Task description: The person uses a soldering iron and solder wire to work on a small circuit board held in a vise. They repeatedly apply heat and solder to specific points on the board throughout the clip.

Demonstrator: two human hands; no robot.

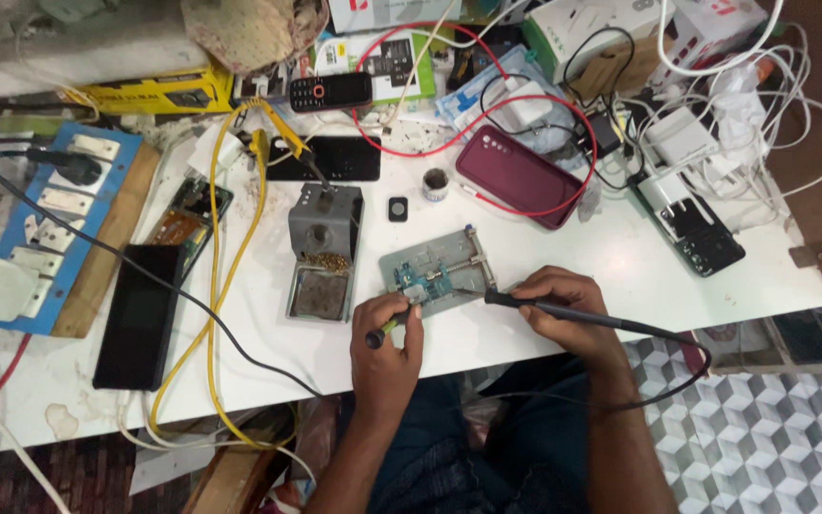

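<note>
Both hands' grips hold tools over circuit board (418, 282).

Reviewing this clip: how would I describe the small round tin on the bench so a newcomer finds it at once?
Start at the white table and find the maroon phone case lying near its far edge. Just left of that case, beyond the metal board holder, stands the small round tin. It is the only cylindrical pot there, open-topped with dark contents, unlike the flat square black part beside it.
</note>
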